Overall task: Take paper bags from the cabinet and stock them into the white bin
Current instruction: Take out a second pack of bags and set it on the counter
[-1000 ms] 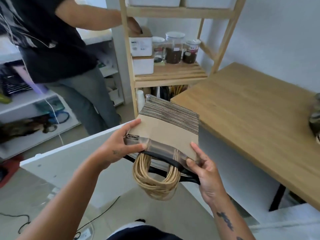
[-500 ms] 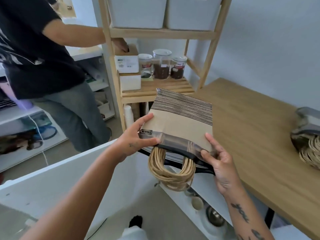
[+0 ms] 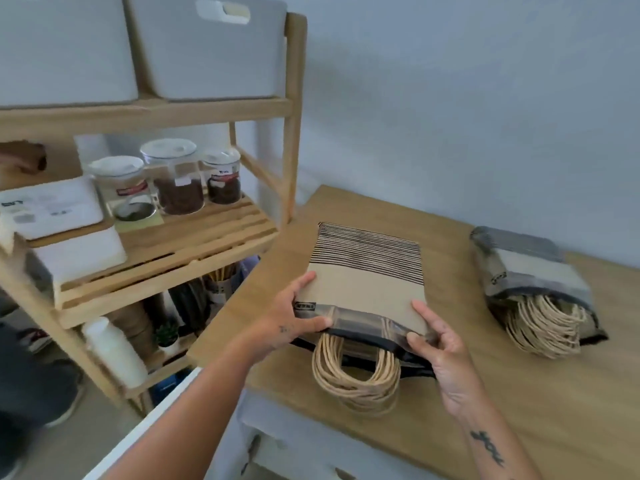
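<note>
Pale grey wall backs a wooden table (image 3: 519,393), and over its near-left part a flat bundle of paper bags (image 3: 367,289) is held between two bare hands. Left hand (image 3: 287,327) clamps the bundle's near-left corner, thumb on top by a small dark label. Right hand (image 3: 440,344) pinches the near-right corner, fingers spread over the plastic wrap band. Twisted paper handles (image 3: 353,375) hang out of the bundle's near end, between the two wrists. A second wrapped bundle (image 3: 526,282) lies on the table well to the right. Left of the table stands a wooden shelf (image 3: 166,251) carrying glass jars (image 3: 176,181), with white bins (image 3: 207,53) on its upper level.
</note>
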Tool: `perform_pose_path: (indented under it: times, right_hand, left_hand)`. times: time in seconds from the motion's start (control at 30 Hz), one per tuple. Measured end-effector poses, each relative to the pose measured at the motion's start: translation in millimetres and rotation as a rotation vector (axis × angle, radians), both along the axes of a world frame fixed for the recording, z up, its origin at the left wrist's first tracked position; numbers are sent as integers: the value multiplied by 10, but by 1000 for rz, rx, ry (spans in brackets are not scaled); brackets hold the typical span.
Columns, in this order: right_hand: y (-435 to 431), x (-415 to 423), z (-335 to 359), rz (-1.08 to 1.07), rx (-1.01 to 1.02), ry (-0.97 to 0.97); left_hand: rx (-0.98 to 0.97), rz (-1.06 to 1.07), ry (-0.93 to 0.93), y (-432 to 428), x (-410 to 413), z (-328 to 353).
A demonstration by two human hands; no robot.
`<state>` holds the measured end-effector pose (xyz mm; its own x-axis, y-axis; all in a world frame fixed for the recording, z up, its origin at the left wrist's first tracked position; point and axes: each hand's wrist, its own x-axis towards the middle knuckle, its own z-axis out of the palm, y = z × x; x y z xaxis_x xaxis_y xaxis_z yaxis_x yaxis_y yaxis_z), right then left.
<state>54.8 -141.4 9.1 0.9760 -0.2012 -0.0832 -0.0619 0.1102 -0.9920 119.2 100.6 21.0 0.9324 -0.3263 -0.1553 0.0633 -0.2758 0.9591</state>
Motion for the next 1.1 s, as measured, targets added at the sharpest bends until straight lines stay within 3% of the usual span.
perform_pose_path:
  times: [0.37,0.83,1.1]
  right_hand:
    - [-263,837,-83,-173,-185,109]
    - [-467,990,-23,-235,-369,179]
    - [-295,724,-111,-491,-753,96]
  left_hand:
    - [87,-247,38,-448,1311,-239]
    - [295,-207,-93,-714,1346,-235]
    - [412,-501,-437,-1023,1586,39]
